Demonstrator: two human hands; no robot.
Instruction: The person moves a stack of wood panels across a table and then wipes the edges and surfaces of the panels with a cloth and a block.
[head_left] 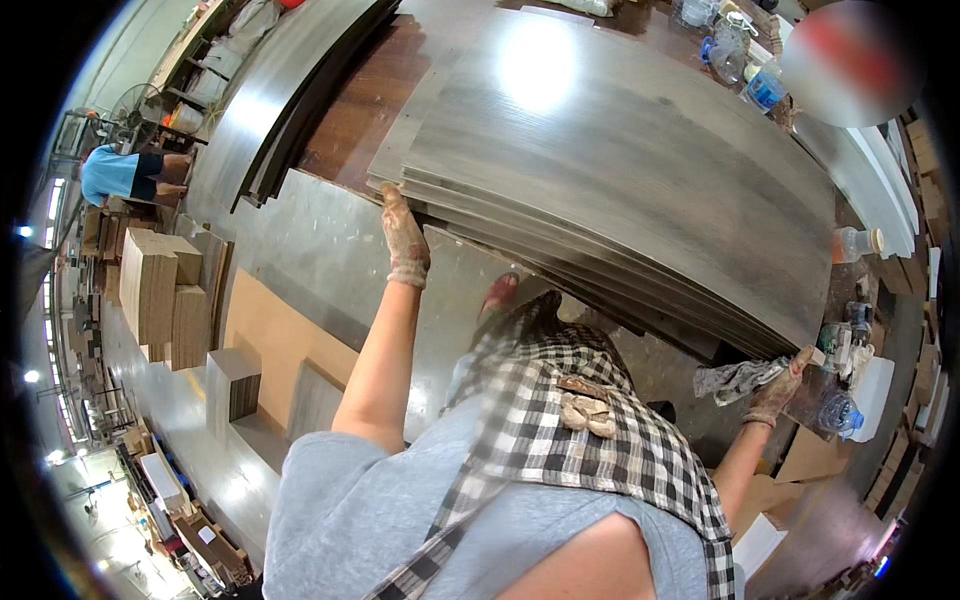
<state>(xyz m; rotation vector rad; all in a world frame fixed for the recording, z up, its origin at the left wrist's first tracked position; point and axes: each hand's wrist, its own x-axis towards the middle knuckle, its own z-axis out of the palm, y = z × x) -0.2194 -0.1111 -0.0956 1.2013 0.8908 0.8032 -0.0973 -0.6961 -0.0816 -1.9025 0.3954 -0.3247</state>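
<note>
A stack of grey wood-grain boards (620, 180) lies in front of me, its layers showing along the near edge. My left hand (405, 240), in a stained work glove, is closed at the stack's near left corner, its fingertips on the board edge. My right hand (778, 393), gloved too, is at the near right corner with a crumpled grey rag (735, 380) in its grip. Its thumb or fingertip touches the corner. Which layer each hand touches is hard to tell.
More dark boards (290, 100) are stacked at the left. Plastic bottles (765, 90) stand far right; a clear jar (855, 244) and another bottle (838, 412) sit beside the right edge. Cardboard stacks (150, 290) are on the floor at left, where a person in blue (110, 175) bends.
</note>
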